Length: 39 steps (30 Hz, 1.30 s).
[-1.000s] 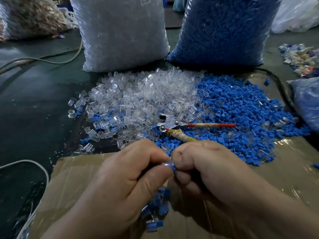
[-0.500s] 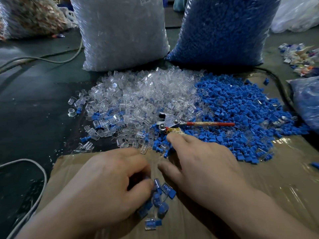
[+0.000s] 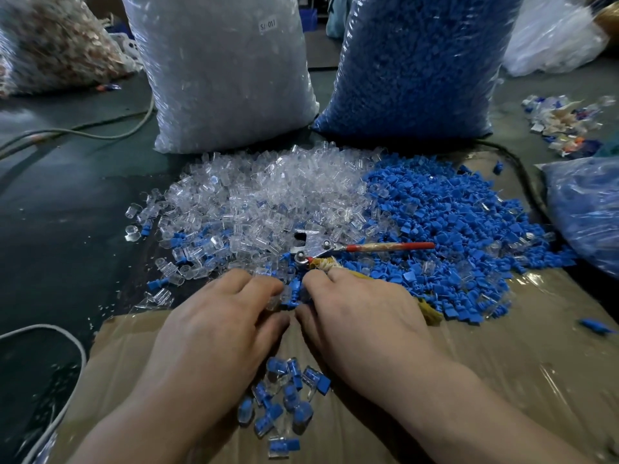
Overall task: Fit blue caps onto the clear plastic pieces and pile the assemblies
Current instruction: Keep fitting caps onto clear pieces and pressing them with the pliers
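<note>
So the person is done with the last one. A second ago both hands were squeezing a cap on up close, and now the left hand and right hand are both reaching out to the near edge of the loose parts. That finished piece is presumably lying in the small heap of blue-capped clear assemblies between the two wrists, so the next cycle is looking like it's starting.

Left fingertips are poking into the pile of clear plastic pieces, right ones into the pile of blue plastic caps. Fingers are loosely bent, but can't tell if either hand is actually pinching anything yet.

A red-handled metal tool is lying just beyond the right hand. The heap is sitting on a taped brown cardboard sheet over a dark green surface. Well past the hands, a big bag of clear pieces and a big bag of blue caps are standing side by side, and a white cable is looping left of the left hand.
</note>
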Each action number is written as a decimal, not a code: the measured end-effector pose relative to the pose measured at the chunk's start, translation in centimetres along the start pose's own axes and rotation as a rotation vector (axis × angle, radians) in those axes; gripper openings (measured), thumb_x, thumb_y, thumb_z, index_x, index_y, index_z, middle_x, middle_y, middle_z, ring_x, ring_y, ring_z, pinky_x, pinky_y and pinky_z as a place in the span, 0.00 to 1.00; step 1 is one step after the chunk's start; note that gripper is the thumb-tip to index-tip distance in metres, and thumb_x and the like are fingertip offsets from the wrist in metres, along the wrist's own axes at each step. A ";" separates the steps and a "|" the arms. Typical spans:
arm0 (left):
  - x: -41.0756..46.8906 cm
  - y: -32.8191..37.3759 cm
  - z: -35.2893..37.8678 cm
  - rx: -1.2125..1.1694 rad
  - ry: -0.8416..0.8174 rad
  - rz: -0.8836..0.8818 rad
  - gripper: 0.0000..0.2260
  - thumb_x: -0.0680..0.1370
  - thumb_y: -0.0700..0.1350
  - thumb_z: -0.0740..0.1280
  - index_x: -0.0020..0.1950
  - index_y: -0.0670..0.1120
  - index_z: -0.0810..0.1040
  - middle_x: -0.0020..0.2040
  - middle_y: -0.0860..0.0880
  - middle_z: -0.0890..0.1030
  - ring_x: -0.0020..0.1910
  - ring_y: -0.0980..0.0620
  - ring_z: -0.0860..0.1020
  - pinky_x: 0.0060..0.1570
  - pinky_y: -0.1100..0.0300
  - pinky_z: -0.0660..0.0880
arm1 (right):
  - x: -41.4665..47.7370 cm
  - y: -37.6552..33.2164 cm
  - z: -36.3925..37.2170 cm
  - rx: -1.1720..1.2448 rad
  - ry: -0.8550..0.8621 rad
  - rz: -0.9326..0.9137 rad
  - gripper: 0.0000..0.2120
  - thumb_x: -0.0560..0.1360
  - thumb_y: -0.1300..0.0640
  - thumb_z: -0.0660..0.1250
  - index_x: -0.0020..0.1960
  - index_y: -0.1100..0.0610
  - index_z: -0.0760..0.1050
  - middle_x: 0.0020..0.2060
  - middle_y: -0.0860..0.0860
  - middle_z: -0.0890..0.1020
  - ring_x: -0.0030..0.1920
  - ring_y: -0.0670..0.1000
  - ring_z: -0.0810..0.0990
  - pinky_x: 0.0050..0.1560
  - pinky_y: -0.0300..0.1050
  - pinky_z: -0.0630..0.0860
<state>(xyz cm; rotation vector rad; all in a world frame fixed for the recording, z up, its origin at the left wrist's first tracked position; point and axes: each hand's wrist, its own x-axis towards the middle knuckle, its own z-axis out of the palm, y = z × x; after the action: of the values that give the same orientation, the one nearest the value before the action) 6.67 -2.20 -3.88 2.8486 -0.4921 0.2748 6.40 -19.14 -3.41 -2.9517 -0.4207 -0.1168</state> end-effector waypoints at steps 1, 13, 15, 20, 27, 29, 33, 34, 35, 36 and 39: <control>0.0 -0.1 0.1 -0.016 0.006 -0.004 0.13 0.73 0.59 0.67 0.54 0.56 0.82 0.44 0.58 0.80 0.40 0.53 0.81 0.36 0.60 0.72 | 0.0 0.0 0.0 0.001 0.004 0.008 0.06 0.80 0.50 0.58 0.48 0.48 0.61 0.43 0.47 0.73 0.36 0.55 0.73 0.25 0.44 0.54; 0.0 0.3 0.0 -0.111 0.008 -0.031 0.07 0.70 0.53 0.71 0.43 0.58 0.73 0.40 0.61 0.74 0.37 0.60 0.72 0.34 0.73 0.62 | -0.3 -0.3 -0.2 0.002 0.045 -0.024 0.11 0.76 0.46 0.57 0.43 0.47 0.55 0.35 0.47 0.63 0.28 0.51 0.62 0.25 0.44 0.50; -0.1 0.3 0.1 -0.140 0.018 -0.039 0.12 0.70 0.51 0.72 0.49 0.60 0.74 0.43 0.62 0.77 0.39 0.61 0.73 0.38 0.75 0.62 | -0.4 -0.2 -0.1 0.003 0.044 -0.023 0.11 0.76 0.47 0.58 0.44 0.47 0.56 0.35 0.47 0.64 0.29 0.52 0.63 0.24 0.44 0.50; -0.1 -0.1 0.6 -0.267 0.073 -0.072 0.15 0.72 0.46 0.74 0.57 0.59 0.79 0.48 0.65 0.77 0.43 0.64 0.76 0.41 0.74 0.66 | -0.4 0.2 -0.2 0.060 0.098 -0.011 0.05 0.74 0.50 0.62 0.45 0.49 0.66 0.34 0.46 0.68 0.28 0.52 0.62 0.24 0.44 0.52; 0.0 -0.4 0.4 -0.422 0.102 -0.161 0.06 0.73 0.46 0.72 0.43 0.57 0.79 0.48 0.64 0.76 0.51 0.66 0.75 0.48 0.79 0.66 | -0.4 1.0 -0.3 0.316 0.191 0.012 0.06 0.78 0.46 0.61 0.47 0.46 0.67 0.38 0.44 0.75 0.38 0.49 0.74 0.38 0.49 0.73; 0.0 -0.2 0.2 -0.447 0.133 -0.178 0.08 0.73 0.45 0.72 0.41 0.58 0.78 0.48 0.63 0.77 0.50 0.65 0.76 0.47 0.78 0.67 | -0.4 1.2 -0.5 0.434 0.240 0.048 0.07 0.77 0.44 0.64 0.45 0.47 0.69 0.34 0.43 0.76 0.35 0.46 0.74 0.36 0.45 0.72; -0.2 0.3 -0.2 -0.524 0.186 -0.228 0.03 0.73 0.51 0.70 0.42 0.60 0.78 0.46 0.66 0.79 0.47 0.67 0.77 0.37 0.69 0.68 | -0.6 1.0 -1.0 0.715 0.271 0.135 0.06 0.75 0.46 0.65 0.43 0.47 0.72 0.33 0.46 0.78 0.31 0.46 0.75 0.32 0.42 0.72; -0.2 0.4 -0.3 -0.573 0.190 -0.248 0.03 0.72 0.53 0.70 0.43 0.61 0.78 0.44 0.66 0.80 0.44 0.66 0.78 0.36 0.67 0.69 | -0.6 1.0 -1.1 0.793 0.246 0.146 0.04 0.74 0.46 0.65 0.44 0.45 0.73 0.34 0.47 0.79 0.30 0.46 0.75 0.32 0.42 0.73; -0.3 0.4 -0.3 -0.627 0.192 -0.265 0.04 0.71 0.55 0.70 0.45 0.62 0.78 0.42 0.65 0.81 0.41 0.64 0.79 0.35 0.65 0.70 | -0.7 1.0 -1.2 0.858 0.205 0.148 0.03 0.74 0.46 0.64 0.46 0.43 0.73 0.34 0.48 0.80 0.29 0.46 0.76 0.32 0.42 0.75; -0.3 0.4 -0.2 -0.689 0.191 -0.279 0.05 0.71 0.56 0.70 0.45 0.62 0.78 0.39 0.63 0.82 0.38 0.62 0.80 0.35 0.64 0.72 | -0.8 0.9 -1.3 0.910 0.161 0.138 0.04 0.75 0.47 0.64 0.50 0.41 0.73 0.34 0.48 0.81 0.29 0.45 0.77 0.34 0.41 0.76; -0.3 0.6 -0.2 -0.884 0.163 -0.300 0.10 0.68 0.61 0.70 0.45 0.60 0.80 0.36 0.56 0.84 0.33 0.58 0.82 0.31 0.62 0.78 | -1.1 0.8 -1.6 1.071 0.066 0.119 0.08 0.79 0.53 0.63 0.55 0.42 0.72 0.37 0.46 0.84 0.30 0.44 0.81 0.35 0.37 0.78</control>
<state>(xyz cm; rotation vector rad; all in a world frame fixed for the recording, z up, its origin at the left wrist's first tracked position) 6.19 -2.59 -3.62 1.9745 -0.0942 0.1694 5.52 -20.47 -2.10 -1.9013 -0.1918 0.0276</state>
